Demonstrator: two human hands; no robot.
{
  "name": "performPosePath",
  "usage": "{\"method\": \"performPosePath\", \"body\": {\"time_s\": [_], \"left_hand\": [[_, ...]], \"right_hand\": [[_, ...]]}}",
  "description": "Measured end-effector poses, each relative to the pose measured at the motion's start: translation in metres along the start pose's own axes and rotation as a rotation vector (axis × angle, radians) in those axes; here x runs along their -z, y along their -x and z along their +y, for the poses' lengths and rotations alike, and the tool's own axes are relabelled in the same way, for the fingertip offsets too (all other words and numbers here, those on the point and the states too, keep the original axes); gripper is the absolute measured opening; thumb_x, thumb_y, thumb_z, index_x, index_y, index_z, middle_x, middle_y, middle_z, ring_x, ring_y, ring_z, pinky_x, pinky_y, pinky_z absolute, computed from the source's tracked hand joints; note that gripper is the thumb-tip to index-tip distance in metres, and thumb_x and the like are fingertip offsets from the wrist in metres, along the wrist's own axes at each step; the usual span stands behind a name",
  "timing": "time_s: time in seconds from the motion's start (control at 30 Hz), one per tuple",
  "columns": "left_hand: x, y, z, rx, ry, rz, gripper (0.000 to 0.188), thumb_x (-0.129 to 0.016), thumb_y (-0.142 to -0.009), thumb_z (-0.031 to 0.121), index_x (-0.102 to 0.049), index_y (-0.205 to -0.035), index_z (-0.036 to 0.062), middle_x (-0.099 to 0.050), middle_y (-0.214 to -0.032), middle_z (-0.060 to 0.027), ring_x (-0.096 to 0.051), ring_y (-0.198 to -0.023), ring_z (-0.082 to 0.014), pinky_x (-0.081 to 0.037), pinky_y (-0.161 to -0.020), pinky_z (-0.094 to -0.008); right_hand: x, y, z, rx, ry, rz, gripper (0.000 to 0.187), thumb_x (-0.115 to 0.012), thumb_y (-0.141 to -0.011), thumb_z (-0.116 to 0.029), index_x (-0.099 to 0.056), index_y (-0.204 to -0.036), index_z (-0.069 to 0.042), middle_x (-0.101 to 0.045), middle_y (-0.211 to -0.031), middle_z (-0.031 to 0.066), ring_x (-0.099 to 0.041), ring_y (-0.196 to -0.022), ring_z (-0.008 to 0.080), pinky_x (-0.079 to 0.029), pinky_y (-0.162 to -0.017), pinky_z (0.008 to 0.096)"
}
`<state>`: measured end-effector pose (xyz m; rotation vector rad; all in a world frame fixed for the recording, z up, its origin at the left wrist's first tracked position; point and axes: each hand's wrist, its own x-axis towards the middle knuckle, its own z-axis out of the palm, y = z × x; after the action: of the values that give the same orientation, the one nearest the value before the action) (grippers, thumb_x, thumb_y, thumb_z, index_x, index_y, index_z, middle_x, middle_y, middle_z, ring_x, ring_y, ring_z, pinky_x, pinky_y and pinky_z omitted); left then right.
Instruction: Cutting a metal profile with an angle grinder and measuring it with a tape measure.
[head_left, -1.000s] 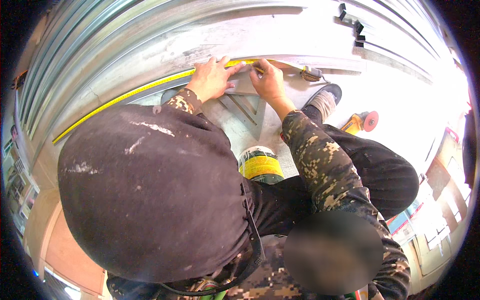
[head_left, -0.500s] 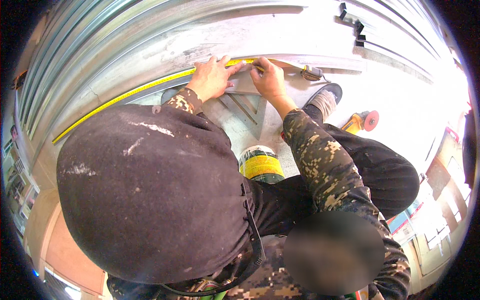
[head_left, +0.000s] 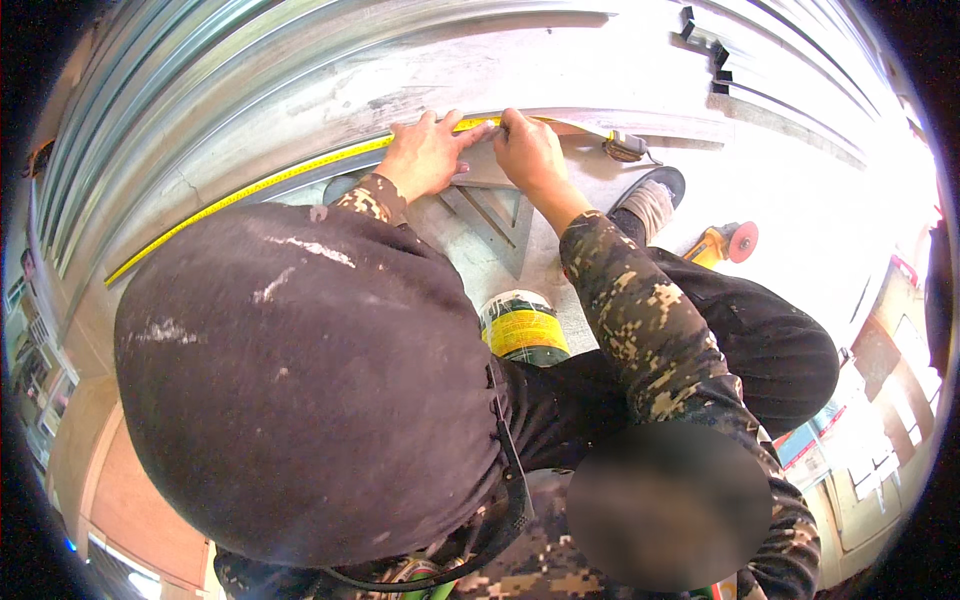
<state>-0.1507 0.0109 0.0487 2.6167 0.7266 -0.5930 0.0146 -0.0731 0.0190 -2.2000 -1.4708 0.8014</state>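
A yellow tape measure blade (head_left: pixel 280 180) is drawn out along a long metal bar (head_left: pixel 300 178), from the far left to between my hands. My left hand (head_left: pixel 422 155) lies on the blade and bar with its fingers spread. Close to its fingertips, my right hand (head_left: pixel 530 152) is closed in a pinch at the bar. What it pinches is hidden by the fingers. Right of this hand, the tape measure case (head_left: pixel 625 147) rests by the bar's right part.
Long metal profiles (head_left: pixel 200 85) lie at the far left. Black square tube ends (head_left: pixel 720 80) show at the far right. An angle grinder (head_left: pixel 728 243) lies beyond my sandalled foot (head_left: pixel 655 192). A bucket (head_left: pixel 525 328) stands near my legs, below a triangular metal piece (head_left: pixel 505 225).
My right hand has shifted slightly left and turned, so its fingers are nearer my left hand. The left hand, tape blade and case stay in place.
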Motion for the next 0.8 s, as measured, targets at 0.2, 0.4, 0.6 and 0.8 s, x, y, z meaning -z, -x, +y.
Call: {"method": "performPosePath", "body": {"time_s": [0.2, 0.4, 0.6, 0.8], "left_hand": [[-0.01, -0.001, -0.004, -0.008, -0.011, 0.042, 0.073, -0.069, -0.09, 0.039, -0.035, -0.154, 0.0421, -0.052, -0.134, -0.0075, -0.057, -0.113, -0.0338, -0.057, -0.081, -0.0544], [-0.01, -0.003, -0.002, -0.003, -0.02, 0.046, 0.075, -0.07, -0.089, 0.038, -0.034, -0.154, 0.0426, -0.052, -0.134, -0.0074, -0.058, -0.113, -0.034, -0.057, -0.08, -0.0537], [-0.01, -0.001, -0.003, -0.002, -0.01, 0.046, 0.076, -0.071, -0.088, 0.037, -0.034, -0.154, 0.0423, -0.052, -0.134, -0.0074, -0.059, -0.112, -0.0335, -0.057, -0.079, -0.0533], [-0.008, 0.0, -0.002, -0.004, -0.01, 0.04, 0.077, -0.071, -0.088, 0.037, -0.034, -0.155, 0.0419, -0.053, -0.134, -0.0074, -0.059, -0.111, -0.0334, -0.057, -0.079, -0.0533]], "right_hand": [[0.013, -0.018, -0.009, 0.069, 0.394, -0.413, 0.017, -0.063, -0.081, -0.016, -0.07, -0.089, -0.002, -0.071, -0.09, 0.0241, -0.069, -0.086, 0.0421, -0.054, -0.081, 0.0485], [0.008, 0.006, 0.006, -0.042, -0.105, 0.076, 0.015, -0.064, -0.082, -0.014, -0.069, -0.091, -0.003, -0.072, -0.089, 0.0206, -0.071, -0.085, 0.0389, -0.055, -0.079, 0.0448], [-0.003, 0.012, 0.015, -0.01, -0.128, 0.106, 0.017, -0.066, -0.083, -0.014, -0.065, -0.095, -0.003, -0.071, -0.091, 0.0203, -0.069, -0.089, 0.0394, -0.054, -0.08, 0.0472], [-0.004, 0.013, 0.015, -0.016, -0.149, 0.103, 0.016, -0.065, -0.083, -0.014, -0.064, -0.096, -0.004, -0.069, -0.088, 0.0218, -0.066, -0.089, 0.0415, -0.052, -0.081, 0.0505]]}}
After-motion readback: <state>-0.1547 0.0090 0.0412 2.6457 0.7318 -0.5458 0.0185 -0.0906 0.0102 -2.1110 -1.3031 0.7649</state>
